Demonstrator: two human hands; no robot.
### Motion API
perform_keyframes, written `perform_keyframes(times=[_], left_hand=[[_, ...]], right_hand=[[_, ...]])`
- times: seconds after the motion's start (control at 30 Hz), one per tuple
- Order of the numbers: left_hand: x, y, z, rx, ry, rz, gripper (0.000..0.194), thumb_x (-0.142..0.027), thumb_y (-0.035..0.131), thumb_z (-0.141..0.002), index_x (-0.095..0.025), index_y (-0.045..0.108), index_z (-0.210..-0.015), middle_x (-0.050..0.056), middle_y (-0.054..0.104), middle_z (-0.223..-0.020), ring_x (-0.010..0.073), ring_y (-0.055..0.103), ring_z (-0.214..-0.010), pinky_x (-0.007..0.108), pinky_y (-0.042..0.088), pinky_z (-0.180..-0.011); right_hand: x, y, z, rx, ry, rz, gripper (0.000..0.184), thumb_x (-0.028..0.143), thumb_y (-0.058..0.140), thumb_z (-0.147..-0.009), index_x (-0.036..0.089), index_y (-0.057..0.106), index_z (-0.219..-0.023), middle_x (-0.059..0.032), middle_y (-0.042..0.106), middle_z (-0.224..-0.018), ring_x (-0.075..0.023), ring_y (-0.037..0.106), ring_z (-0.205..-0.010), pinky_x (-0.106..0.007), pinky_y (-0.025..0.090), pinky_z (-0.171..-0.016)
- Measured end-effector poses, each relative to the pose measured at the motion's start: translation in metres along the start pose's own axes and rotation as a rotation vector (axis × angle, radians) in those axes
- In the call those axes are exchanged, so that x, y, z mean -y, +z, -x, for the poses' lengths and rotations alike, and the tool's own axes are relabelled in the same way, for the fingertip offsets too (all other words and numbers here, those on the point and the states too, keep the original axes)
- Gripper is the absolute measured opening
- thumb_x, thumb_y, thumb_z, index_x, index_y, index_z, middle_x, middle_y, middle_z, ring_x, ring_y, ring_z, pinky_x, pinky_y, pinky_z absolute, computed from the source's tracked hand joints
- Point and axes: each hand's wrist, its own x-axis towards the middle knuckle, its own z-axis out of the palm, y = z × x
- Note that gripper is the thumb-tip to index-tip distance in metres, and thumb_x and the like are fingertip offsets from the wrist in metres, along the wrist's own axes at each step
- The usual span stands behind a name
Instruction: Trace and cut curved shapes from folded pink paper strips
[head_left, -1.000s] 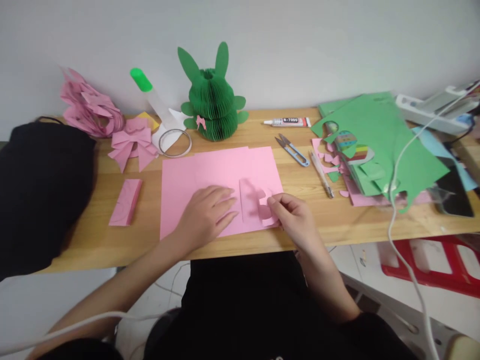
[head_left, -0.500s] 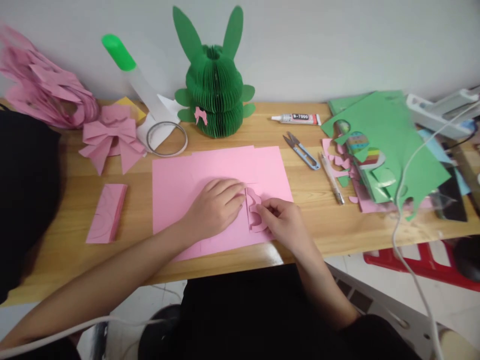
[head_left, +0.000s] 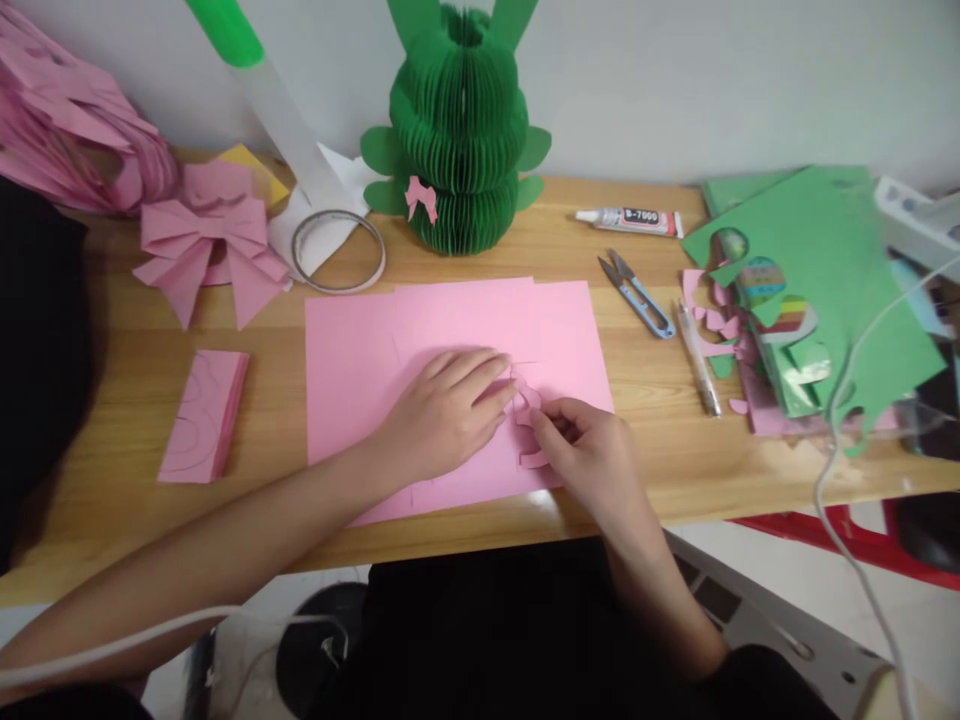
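My left hand lies flat on stacked pink paper sheets, fingers stretched out and close together. Its fingertips reach the upper left edge of a small curved pink paper cutout. From the right, my right hand pinches that cutout between thumb and forefinger, low over the top sheet. The cutout's right side is hidden behind my right fingers. Faint pencil lines show on the sheet around my left hand.
A folded pink paper block lies left, below a pink paper bow. Behind stand a green honeycomb paper figure and a tape roll. Rightward are a glue tube, snips, a pen and green sheets.
The camera view has shifted down and closer to the table. My left fingertips now reach the cutout's upper edge, while my right hand keeps its pinch on the cutout.
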Motion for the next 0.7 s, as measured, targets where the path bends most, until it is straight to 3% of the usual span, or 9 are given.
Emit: perform_keyframes(times=[0.23,0.47,0.7], left_hand=[[-0.0001,0.0008,-0.0005,-0.009,0.003,-0.034,0.022,-0.02,0.051,-0.093,-0.012,0.067,-0.105,0.015,0.067,-0.119,0.0284,0.059,-0.115,0.045,0.049,-0.094],[-0.0003,0.0004,-0.0006,0.007,-0.003,-0.073,0.023,-0.02,0.051,-0.092,-0.012,0.067,-0.107,0.014,0.066,-0.122,0.0285,0.059,-0.115,0.044,0.049,-0.095],[-0.0003,0.0003,0.0003,0.031,-0.028,-0.018,0.025,-0.02,0.049,-0.093,-0.013,0.067,-0.11,0.016,0.065,-0.124,0.0288,0.057,-0.118,0.047,0.048,-0.096]], right_hand=[[-0.0037,-0.0012,0.0021,0.059,0.006,-0.092,0.032,0.048,0.055,-0.088,0.021,0.071,-0.081,-0.0053,0.072,-0.066,-0.0187,0.067,-0.06,-0.031,0.05,-0.057],[0.0034,-0.0039,0.002,0.003,-0.056,0.104,0.029,0.038,0.055,-0.086,0.02,0.065,-0.065,-0.0013,0.066,-0.055,-0.0134,0.057,-0.05,-0.026,0.04,-0.051],[0.0009,-0.0033,0.0001,0.017,-0.048,0.073,0.029,0.039,0.054,-0.086,0.02,0.067,-0.069,-0.0022,0.068,-0.057,-0.0139,0.059,-0.052,-0.026,0.04,-0.051]])
